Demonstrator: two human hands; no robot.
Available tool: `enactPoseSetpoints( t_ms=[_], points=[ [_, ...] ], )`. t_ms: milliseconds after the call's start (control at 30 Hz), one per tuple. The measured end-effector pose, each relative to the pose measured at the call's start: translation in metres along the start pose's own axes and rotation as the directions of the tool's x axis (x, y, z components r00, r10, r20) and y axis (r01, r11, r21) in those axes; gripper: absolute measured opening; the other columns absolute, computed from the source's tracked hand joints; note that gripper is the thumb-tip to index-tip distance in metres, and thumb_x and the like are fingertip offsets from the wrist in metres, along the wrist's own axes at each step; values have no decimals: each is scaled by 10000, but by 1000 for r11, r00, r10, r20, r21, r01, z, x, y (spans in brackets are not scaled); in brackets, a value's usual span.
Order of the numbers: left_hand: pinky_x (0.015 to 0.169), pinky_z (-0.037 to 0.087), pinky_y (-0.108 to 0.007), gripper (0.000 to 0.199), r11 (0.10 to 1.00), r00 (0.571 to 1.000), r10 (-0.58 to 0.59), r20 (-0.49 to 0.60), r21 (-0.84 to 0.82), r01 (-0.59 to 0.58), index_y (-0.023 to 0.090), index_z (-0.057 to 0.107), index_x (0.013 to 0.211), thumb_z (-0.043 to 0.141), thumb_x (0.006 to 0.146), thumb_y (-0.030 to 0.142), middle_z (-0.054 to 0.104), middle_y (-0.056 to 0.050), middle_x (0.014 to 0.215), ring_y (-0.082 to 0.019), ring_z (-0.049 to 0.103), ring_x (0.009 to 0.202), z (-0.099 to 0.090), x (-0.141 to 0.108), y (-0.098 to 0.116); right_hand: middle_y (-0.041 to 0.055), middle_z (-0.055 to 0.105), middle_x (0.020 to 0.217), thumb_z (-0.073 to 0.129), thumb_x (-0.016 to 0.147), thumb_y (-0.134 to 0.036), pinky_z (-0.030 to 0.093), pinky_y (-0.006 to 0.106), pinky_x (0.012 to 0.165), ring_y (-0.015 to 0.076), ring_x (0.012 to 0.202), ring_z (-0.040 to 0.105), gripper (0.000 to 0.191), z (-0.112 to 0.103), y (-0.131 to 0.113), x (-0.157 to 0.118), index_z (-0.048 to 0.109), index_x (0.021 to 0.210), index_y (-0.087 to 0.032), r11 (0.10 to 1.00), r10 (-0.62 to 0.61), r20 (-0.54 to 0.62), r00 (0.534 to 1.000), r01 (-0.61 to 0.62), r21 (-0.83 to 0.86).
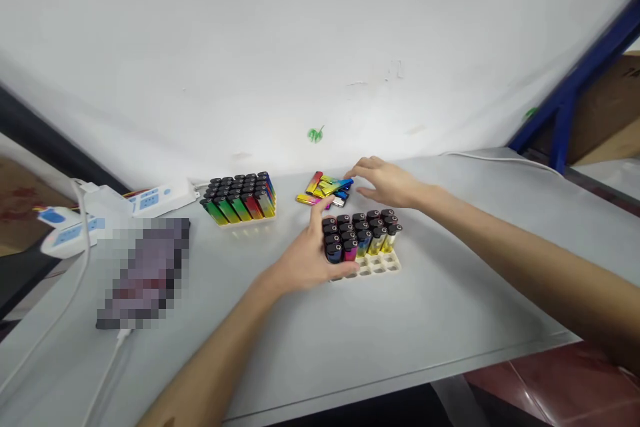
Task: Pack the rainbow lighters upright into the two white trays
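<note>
My left hand (310, 257) is wrapped around the left end of a pale tray (395, 265), thumb at the near side and index finger toward the back. Several lighters (364, 240) with black tops stand upright in the tray's holes; holes along its near row are bare. Behind it lies a loose pile of shiny multicoloured lighters (320, 188) on the table. My right hand (383, 180) is at the right edge of that pile, fingers apart and bent downward. Its fingertips are close to a blue and yellow lighter (339, 185); whether they touch it I cannot tell.
A second block of upright lighters (240, 197) stands at the back left. Farther left are white power strips (155, 199), a blurred-out phone-like object (147, 273) and a white cable (103, 373). A white wall (280, 67) rises behind the grey table (430, 320).
</note>
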State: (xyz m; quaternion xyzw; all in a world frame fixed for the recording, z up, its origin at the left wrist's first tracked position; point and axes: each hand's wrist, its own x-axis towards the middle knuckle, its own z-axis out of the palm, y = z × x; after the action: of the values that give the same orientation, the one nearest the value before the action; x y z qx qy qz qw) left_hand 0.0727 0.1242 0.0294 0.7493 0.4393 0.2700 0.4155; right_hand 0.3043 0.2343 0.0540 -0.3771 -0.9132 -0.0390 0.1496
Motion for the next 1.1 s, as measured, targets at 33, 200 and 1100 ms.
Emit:
enactPoseSetpoints(
  t_ms=[33,200,1100],
  points=[
    [944,478,-432,1102,1000,1000,-11,7,-7,11,295,91,1492,823,669,339,607,-66,1155,-269,618,1080,1,0,0,119,615,1206,610,862,-179,472,398,884,276,1073,556,399,6,5,6,608,1261,-191,999,-25,46,999,27,-37],
    [915,490,-438,1090,999,999,-33,-7,4,33,284,148,1491,831,643,330,638,-49,1061,-263,646,981,2,1,-4,141,637,1120,539,870,-115,470,402,876,286,1015,554,332,26,7,19,645,1183,-146,985,3,82,997,11,-174],
    [1019,465,-442,954,978,1000,4,3,209,-4,258,296,1455,804,664,423,615,-96,1285,-306,574,1222,-3,12,-11,-69,192,452,412,902,-508,137,261,404,70,390,145,528,20,-28,-58,301,475,-218,-248,774,343,532,-244,938]
  ],
)
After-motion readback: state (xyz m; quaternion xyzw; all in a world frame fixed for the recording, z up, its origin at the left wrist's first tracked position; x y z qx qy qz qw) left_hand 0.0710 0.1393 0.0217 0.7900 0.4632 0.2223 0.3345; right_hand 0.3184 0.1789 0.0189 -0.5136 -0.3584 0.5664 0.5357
